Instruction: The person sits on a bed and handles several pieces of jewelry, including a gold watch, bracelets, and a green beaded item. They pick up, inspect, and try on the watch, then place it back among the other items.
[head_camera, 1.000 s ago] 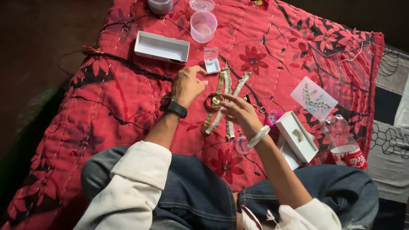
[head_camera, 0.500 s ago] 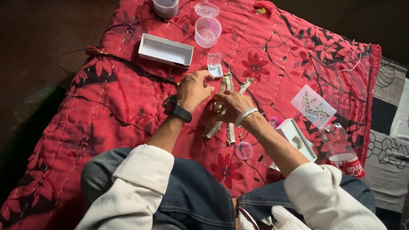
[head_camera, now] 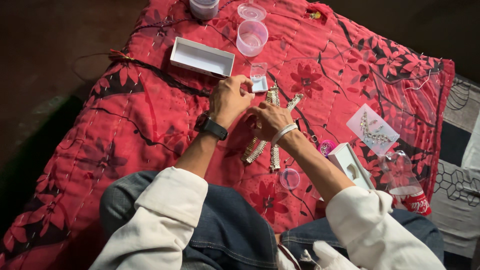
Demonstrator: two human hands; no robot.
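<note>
Both hands meet over a bunch of metal watch bands (head_camera: 260,148) lying on a red flowered quilt (head_camera: 140,115). My right hand (head_camera: 270,120), with a white bangle on the wrist, lies over the gold watch and closes on it; the bands stick out above and below the hand. My left hand (head_camera: 230,100), with a black wristwatch (head_camera: 212,128), is curled with thumb and forefinger pinched just below a small clear box (head_camera: 258,78). What the left fingers pinch is hidden.
An open white box (head_camera: 202,57), a clear cup (head_camera: 251,36) and a lid (head_camera: 251,11) sit at the far side. To the right are a clear jewellery packet (head_camera: 372,129), a white ring box (head_camera: 350,162), a pink round case (head_camera: 326,147), a small clear lid (head_camera: 290,178) and a plastic bottle (head_camera: 405,185).
My right hand turned palm down and came to rest on the gold watch, which it now covers. My left hand shifted slightly toward it.
</note>
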